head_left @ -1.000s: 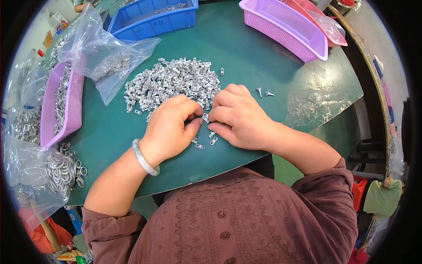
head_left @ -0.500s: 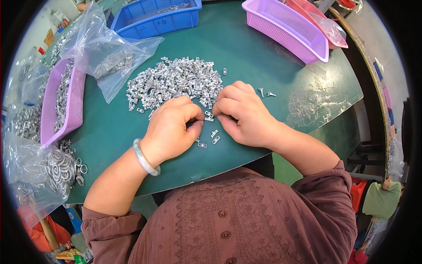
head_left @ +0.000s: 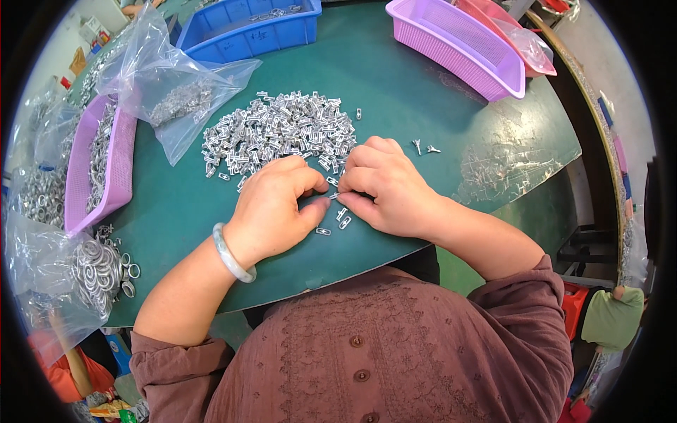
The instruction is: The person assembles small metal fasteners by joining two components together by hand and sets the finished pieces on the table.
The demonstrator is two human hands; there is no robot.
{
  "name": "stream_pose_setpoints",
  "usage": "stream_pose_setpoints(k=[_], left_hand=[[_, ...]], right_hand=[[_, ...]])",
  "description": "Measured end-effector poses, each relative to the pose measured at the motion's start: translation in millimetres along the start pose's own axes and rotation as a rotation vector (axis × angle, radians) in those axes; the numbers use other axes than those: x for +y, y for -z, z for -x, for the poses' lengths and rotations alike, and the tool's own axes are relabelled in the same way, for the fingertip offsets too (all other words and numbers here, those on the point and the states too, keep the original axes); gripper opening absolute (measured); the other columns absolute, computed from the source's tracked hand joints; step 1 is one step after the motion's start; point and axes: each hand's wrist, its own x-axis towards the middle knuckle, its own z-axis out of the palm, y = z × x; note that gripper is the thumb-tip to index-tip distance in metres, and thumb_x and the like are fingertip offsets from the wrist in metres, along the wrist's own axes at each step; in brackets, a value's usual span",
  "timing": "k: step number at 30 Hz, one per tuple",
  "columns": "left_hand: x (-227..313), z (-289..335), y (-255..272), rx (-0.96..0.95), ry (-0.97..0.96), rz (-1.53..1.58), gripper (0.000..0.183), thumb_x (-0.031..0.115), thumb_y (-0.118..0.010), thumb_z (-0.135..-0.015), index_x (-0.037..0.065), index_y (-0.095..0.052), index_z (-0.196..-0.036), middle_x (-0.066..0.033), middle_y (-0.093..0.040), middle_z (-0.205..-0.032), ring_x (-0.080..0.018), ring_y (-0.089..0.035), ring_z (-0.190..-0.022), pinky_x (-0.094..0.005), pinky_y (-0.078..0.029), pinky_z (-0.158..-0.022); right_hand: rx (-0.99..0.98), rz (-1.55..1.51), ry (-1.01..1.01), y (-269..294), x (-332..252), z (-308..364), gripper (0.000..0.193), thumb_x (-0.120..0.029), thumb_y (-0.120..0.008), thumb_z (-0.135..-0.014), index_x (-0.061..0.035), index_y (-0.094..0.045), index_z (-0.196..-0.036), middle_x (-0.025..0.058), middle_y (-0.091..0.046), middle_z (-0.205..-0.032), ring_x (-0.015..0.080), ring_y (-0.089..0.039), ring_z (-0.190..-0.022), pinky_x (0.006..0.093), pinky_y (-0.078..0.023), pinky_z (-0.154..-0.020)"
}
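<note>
Metal pieces lie between left hand and right hand, fingers curled.

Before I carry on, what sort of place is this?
Probably a small-parts workshop or assembly room: a heap of small metal pieces lies on a green worktable, and a purple basket at left and a clear plastic bag beside it hold more metal parts.

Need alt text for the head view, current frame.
A person's left hand and right hand are close together, fingertips at small silver metal pieces on a green table. Just beyond lies a heap of similar pieces. A purple basket stands at left, a blue bin farther back.
</note>
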Motion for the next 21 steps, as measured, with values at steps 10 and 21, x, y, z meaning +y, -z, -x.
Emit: stream_pose_setpoints(k=[10, 21], left_hand=[[5, 2, -1, -0.021, 0.029, 0.025, 0.006, 0.010, -0.072, -0.073, 0.008, -0.067, -0.075, -0.0051, -0.058, -0.075, -0.0256, -0.059, -0.074, -0.0370, -0.047, -0.064], [6, 1, 6, -0.117, 0.015, 0.082, 0.006, 0.009, -0.070, -0.072, 0.008, -0.066, -0.075, -0.0053, -0.057, -0.072, -0.0238, -0.059, -0.069, -0.0347, -0.048, -0.061]], right_hand=[[-0.051, -0.110, 0.019, 10, 0, 0, 0.005, -0.011, -0.068, -0.074, -0.0093, -0.065, -0.078, 0.0038, -0.055, -0.084, 0.0249, -0.051, -0.086, 0.0383, -0.038, -0.080], [0.058, 0.067, 0.027, -2, 2, -4, 0.013, -0.009, -0.074, -0.070, -0.0094, -0.064, -0.080, 0.0020, -0.056, -0.086, 0.0233, -0.050, -0.084, 0.0369, -0.038, -0.079]])
